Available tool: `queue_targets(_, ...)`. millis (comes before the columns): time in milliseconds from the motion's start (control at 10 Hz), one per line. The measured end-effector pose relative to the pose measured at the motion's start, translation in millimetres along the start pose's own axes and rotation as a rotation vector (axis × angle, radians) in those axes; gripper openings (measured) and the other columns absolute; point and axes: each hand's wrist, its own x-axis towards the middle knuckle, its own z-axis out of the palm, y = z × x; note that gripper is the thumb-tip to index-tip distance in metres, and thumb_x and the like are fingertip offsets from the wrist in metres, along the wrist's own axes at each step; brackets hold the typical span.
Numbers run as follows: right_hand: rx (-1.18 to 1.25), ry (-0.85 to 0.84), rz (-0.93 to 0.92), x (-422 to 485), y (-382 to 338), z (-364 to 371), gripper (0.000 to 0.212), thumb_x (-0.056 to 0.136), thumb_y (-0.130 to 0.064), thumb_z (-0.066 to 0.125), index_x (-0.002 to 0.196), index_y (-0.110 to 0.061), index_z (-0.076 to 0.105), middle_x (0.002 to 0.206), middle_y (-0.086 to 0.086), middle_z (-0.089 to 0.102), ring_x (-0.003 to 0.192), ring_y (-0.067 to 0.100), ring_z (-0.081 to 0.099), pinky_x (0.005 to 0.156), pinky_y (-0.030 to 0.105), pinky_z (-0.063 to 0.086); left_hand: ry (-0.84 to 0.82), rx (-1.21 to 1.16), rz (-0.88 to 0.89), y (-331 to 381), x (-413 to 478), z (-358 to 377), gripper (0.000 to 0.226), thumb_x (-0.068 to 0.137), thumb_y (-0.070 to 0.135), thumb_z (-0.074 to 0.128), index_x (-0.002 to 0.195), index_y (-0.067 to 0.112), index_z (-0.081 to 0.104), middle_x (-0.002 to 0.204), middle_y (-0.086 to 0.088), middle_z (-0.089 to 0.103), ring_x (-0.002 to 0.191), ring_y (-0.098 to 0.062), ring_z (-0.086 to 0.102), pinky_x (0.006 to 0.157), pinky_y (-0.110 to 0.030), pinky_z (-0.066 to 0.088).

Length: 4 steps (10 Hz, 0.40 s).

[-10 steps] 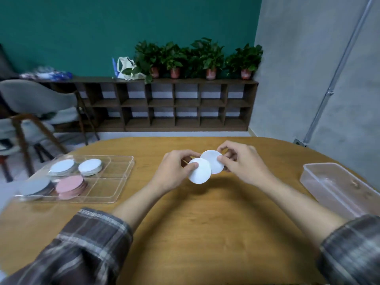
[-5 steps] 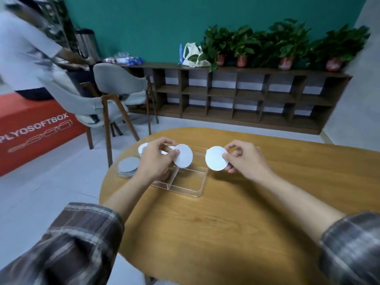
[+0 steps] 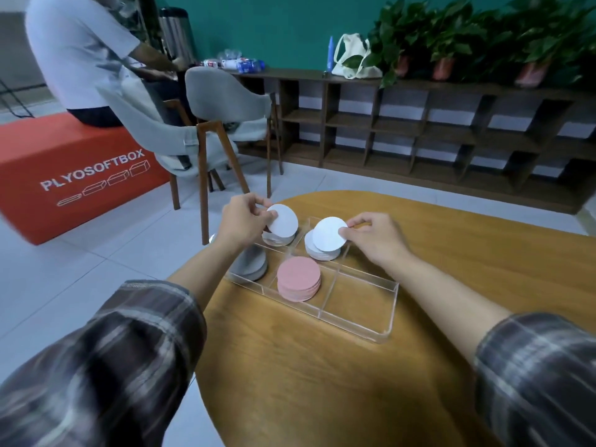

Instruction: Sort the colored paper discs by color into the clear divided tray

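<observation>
The clear divided tray (image 3: pixel 380 312) lies on the wooden table. My left hand (image 3: pixel 240 222) pinches a white disc (image 3: pixel 283 221) just above a pale stack (image 3: pixel 279 239) in the far left compartment. My right hand (image 3: pixel 375 237) pinches a second white disc (image 3: pixel 329 234) over the white stack (image 3: pixel 319 251) in the far middle compartment. A pink stack (image 3: pixel 299 282) fills the near middle compartment, and a grey stack (image 3: pixel 251 264) sits in the near left one. The two right compartments hold nothing.
The round wooden table (image 3: pixel 354 366) ends close to the tray's left side, with tiled floor below. Grey chairs (image 3: pixel 222 101), an orange box (image 3: pixel 71 169) and a seated person (image 3: pixel 80 50) are beyond. A dark shelf (image 3: pixel 419 124) with plants lines the wall.
My view swung left and the tray came under my hands. Both hands carried their white discs apart and out over the far compartments of the tray.
</observation>
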Motion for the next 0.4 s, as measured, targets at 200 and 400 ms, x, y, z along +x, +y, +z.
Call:
queue_targets(200, -0.172, 0.058, -0.06, 14, 2, 24, 0.007, 0.081, -0.029, 0.075, 0.083, -0.026, 0.069, 0.072, -0.008, 0.072, 0.079, 0.018, 0.068, 0.062, 0.025, 0.048, -0.038, 0.293, 0.103, -18, 15, 6, 0.012, 0.088, 0.029, 0.081, 0.094, 0.02, 0.076, 0.088, -0.002, 0.072, 0.086, -0.021, 0.067, 0.076, -0.038, 0.06)
queue_targets(400, -0.357, 0.086, -0.204, 6, 5, 28, 0.026, 0.084, -0.032, 0.07, 0.107, -0.022, 0.066, 0.099, -0.002, 0.064, 0.101, 0.024, 0.059, 0.083, 0.04, 0.053, -0.018, 0.397, 0.198, -18, 11, 10, 0.012, 0.091, 0.027, 0.073, 0.098, 0.02, 0.08, 0.099, -0.002, 0.07, 0.089, -0.023, 0.066, 0.073, -0.04, 0.059)
